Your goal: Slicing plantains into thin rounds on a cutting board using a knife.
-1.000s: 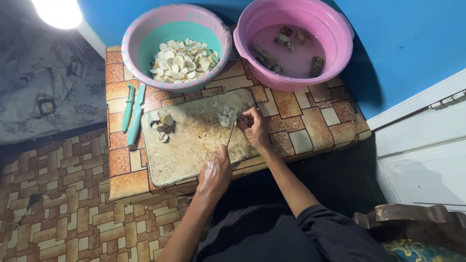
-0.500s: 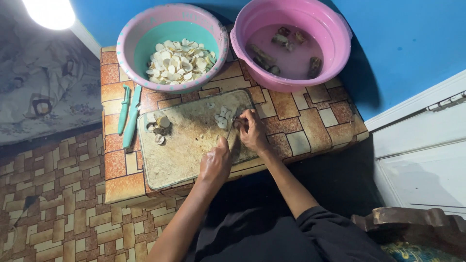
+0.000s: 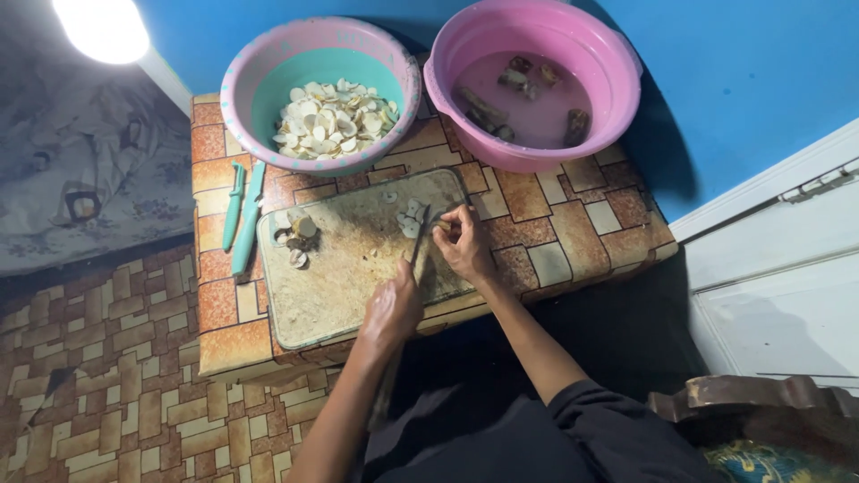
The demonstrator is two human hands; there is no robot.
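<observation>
The left hand [image 3: 391, 309] is closed around the handle of a knife [image 3: 419, 240], whose blade points away across the cutting board [image 3: 349, 268]. The right hand [image 3: 465, 243] sits just to the right of the blade, its fingers pinched on a small root piece [image 3: 442, 225] pressed to the board. Pale slices [image 3: 410, 215] lie just beyond the blade tip. Behind the board stand a bowl of slices [image 3: 327, 116] and a pink basin [image 3: 537, 80] with water. Two green knives [image 3: 243, 215] lie left of the board.
</observation>
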